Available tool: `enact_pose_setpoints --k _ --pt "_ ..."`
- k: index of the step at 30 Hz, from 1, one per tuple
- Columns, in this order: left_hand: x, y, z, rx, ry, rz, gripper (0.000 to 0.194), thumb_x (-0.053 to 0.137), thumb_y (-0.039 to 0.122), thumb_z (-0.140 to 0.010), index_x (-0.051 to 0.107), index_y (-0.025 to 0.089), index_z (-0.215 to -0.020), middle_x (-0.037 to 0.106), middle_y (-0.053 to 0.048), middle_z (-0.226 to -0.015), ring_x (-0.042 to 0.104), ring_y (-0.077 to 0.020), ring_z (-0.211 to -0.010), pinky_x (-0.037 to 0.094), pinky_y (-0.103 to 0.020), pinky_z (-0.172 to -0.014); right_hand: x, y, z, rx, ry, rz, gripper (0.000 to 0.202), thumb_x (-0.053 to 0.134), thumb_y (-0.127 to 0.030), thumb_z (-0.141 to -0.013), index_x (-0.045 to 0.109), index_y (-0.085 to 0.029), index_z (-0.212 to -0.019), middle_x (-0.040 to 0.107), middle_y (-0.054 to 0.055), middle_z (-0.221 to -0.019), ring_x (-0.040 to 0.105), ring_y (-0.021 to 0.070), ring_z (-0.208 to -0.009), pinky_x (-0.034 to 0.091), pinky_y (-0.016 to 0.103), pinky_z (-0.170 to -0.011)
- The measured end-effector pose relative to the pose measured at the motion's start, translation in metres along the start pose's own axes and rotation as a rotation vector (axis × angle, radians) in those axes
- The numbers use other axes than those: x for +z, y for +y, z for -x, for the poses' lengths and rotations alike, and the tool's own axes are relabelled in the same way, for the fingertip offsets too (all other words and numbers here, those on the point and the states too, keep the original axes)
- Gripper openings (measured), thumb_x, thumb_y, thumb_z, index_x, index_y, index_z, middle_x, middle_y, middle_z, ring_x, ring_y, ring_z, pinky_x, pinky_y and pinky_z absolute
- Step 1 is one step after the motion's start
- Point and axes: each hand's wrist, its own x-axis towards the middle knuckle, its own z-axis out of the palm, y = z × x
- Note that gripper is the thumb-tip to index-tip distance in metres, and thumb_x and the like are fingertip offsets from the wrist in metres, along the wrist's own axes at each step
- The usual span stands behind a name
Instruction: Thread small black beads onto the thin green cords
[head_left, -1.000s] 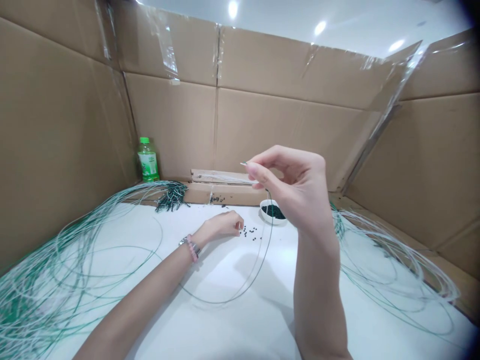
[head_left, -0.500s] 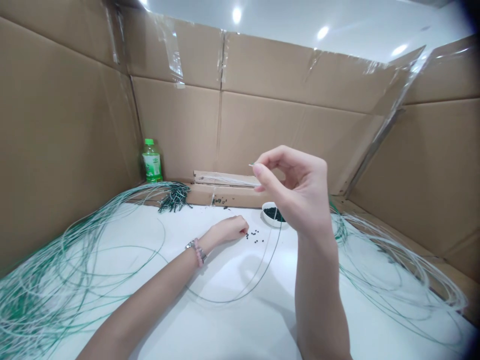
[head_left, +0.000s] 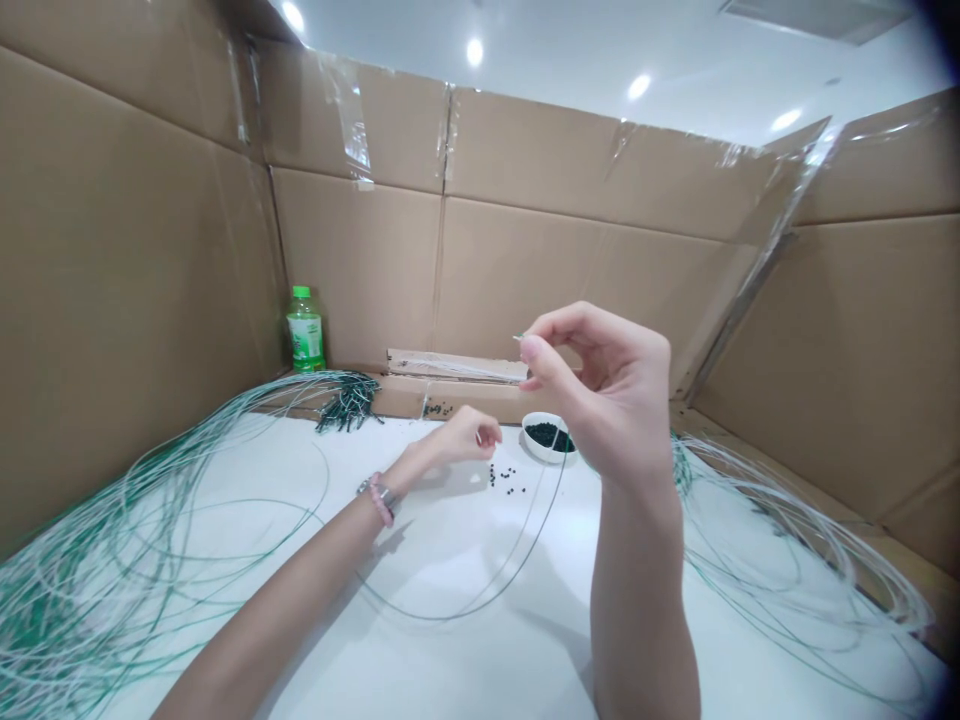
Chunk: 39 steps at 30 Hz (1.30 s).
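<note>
My right hand (head_left: 600,385) is raised on the right, thumb and forefinger pinched on the ends of a thin wire (head_left: 520,338). From it one green and one white strand hang in a loop over the white tabletop (head_left: 450,670). My left hand (head_left: 469,435), with bracelets at its wrist, hovers just above and left of some loose small black beads (head_left: 510,478). Its fingers are curled together; whatever they may hold is too small to make out. Behind the beads stands a white bowl (head_left: 528,446) filled with more black beads, partly covered by my right hand.
Bundles of green and white wires lie at left (head_left: 112,540) and right (head_left: 832,530). Black-tipped wire ends (head_left: 351,400) gather at the back left. A green bottle (head_left: 306,335) stands by the cardboard wall (head_left: 360,260). A cardboard strip (head_left: 405,395) runs along the back.
My left hand has risen a little off the table beside the loose beads. My right hand, with the wire, appears slightly farther right. The whole view has shifted a little.
</note>
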Motion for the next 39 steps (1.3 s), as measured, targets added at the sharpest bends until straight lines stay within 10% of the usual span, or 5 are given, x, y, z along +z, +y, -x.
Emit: enact_pose_setpoints --k 7,15,39 --pt "-0.068 0.072 0.01 0.308 0.617 0.762 0.02 0.056 0.036 -0.07 0.046 0.023 -0.082 0.047 0.005 -0.071 0.05 -0.0054 -0.061 0.043 -0.017 -0.055 0.003 -0.003 0.002 -0.055 0.04 0.033 0.01 0.06 -0.011 -0.076 0.06 -0.02 -0.07 0.058 -0.002 -0.067 0.058 0.0091 -0.065 0.053 0.016 -0.049" --pt "-0.065 0.13 0.038 0.603 0.326 1.274 0.019 0.07 0.015 -0.066 0.056 0.02 -0.077 0.043 0.006 -0.061 0.052 -0.0033 -0.056 0.048 -0.013 -0.055 0.013 -0.015 0.012 -0.164 0.001 0.037 0.009 0.058 -0.01 -0.078 0.06 -0.018 -0.075 0.062 -0.001 -0.072 0.059 0.0094 -0.068 0.055 0.018 -0.053" --pt "-0.075 0.12 0.036 0.874 0.353 0.866 0.019 0.064 0.008 -0.074 0.056 0.018 -0.088 0.053 0.003 -0.073 0.055 -0.0045 -0.067 0.051 -0.014 -0.064 0.009 -0.022 0.015 -0.332 -0.019 0.118 0.016 0.061 -0.002 -0.071 0.063 -0.018 -0.075 0.063 -0.001 -0.073 0.059 0.0101 -0.067 0.055 0.024 -0.06"
